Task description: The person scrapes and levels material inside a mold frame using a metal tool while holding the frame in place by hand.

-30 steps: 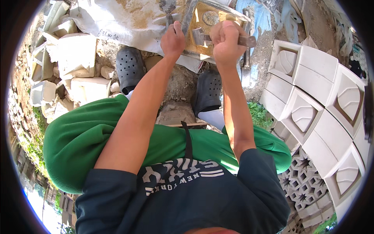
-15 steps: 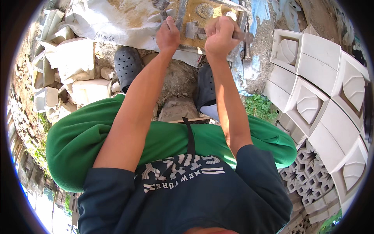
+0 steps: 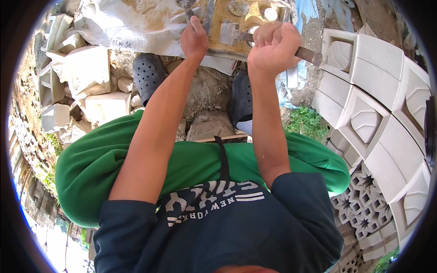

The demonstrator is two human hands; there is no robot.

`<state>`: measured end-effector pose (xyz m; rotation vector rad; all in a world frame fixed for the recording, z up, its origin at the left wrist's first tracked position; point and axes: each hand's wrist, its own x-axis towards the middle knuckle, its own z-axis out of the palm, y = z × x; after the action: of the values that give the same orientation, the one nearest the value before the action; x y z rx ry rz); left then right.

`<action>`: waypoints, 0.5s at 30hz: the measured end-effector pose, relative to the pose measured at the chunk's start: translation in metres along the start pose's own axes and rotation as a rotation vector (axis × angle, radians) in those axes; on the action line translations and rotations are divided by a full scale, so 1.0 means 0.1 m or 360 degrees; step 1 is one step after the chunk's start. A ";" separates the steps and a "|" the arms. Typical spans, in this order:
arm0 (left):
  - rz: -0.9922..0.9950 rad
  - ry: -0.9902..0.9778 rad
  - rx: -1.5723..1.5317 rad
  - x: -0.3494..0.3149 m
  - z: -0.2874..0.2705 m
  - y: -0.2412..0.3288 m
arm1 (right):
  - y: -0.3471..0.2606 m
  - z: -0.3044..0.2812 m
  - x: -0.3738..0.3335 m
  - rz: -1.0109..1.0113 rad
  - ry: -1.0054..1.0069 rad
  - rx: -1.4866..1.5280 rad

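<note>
My right hand (image 3: 275, 48) is wrapped round the wooden handle of a hammer (image 3: 307, 55). The hammer's grey metal head points left, over a metal mould (image 3: 214, 52) filled with sandy yellow material. Whether the head touches the mould, I cannot tell. Closed at the mould's left side, my left hand (image 3: 194, 38) grips a dark metal tool (image 3: 185, 5). Its far end is cut off by the upper edge, so its kind does not show. Round openings are visible in the mould, one holding something pale.
A white sheet (image 3: 136, 38) dusted with sand lies under the work. Broken pale blocks (image 3: 91, 68) are heaped on the left. Rows of moulded white blocks (image 3: 371, 73) stand on the right, with star-patterned blocks (image 3: 362, 200) nearer. Blue plastic (image 3: 306, 18) lies beside the mould.
My right hand has moved right and nearer to me, and the hammer's handle end has swung out to the right. My left hand has hardly moved and keeps its grip.
</note>
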<state>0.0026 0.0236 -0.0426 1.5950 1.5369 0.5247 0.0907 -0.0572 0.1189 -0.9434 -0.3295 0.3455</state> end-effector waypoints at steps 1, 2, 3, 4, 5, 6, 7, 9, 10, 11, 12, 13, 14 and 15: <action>0.0000 0.0030 -0.0009 0.01 0.02 0.01 | 0.23 -0.12 -0.02 -0.0024 -0.0055 -0.0039; 0.0001 0.0064 -0.0019 0.03 0.05 0.01 | 0.26 -0.09 -0.02 -0.0031 -0.0052 -0.0042; 0.0006 0.0058 -0.0023 0.05 0.06 -0.01 | 0.28 -0.07 -0.02 0.0074 -0.0060 -0.0127; 0.0025 0.0039 -0.0058 0.08 0.07 -0.03 | 0.28 -0.06 0.00 0.0179 -0.0068 -0.0212; 0.0037 0.0024 -0.0085 0.08 0.05 -0.04 | 0.28 -0.02 0.08 0.0023 -0.0176 -0.0241; 0.0035 0.0022 -0.0082 0.07 0.04 -0.06 | 0.22 -0.02 0.06 0.0026 -0.0174 -0.0241; 0.0016 0.0019 -0.0088 0.06 0.02 -0.08 | 0.13 -0.02 -0.02 0.0018 -0.0099 -0.0188; 0.0003 -0.0011 -0.0100 0.02 0.04 -0.05 | 0.14 -0.08 -0.09 -0.0036 0.0029 -0.0146; 0.0007 -0.0016 -0.0089 0.01 0.04 -0.04 | 0.22 -0.10 -0.13 -0.0041 0.0038 -0.0155; 0.0015 -0.0007 -0.0081 0.03 0.04 -0.03 | 0.28 -0.06 -0.12 -0.0040 -0.0051 -0.0229; 0.0021 -0.0007 -0.0085 0.05 0.04 -0.02 | 0.30 -0.05 -0.11 -0.0038 -0.0139 -0.0304; 0.0035 0.0006 -0.0076 0.07 0.05 -0.01 | 0.28 -0.08 -0.05 0.0034 -0.0082 -0.0372; 0.0029 0.0020 -0.0046 0.05 0.00 -0.09 | 0.19 -0.04 -0.10 0.0055 -0.0077 -0.0369; 0.0001 0.0005 -0.0058 0.04 -0.03 -0.07 | 0.06 0.00 -0.10 0.0051 -0.0026 -0.0293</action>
<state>-0.0033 0.0277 -0.0478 1.5679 1.5210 0.5525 0.0803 -0.0580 0.1123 -1.1280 -0.3657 0.3564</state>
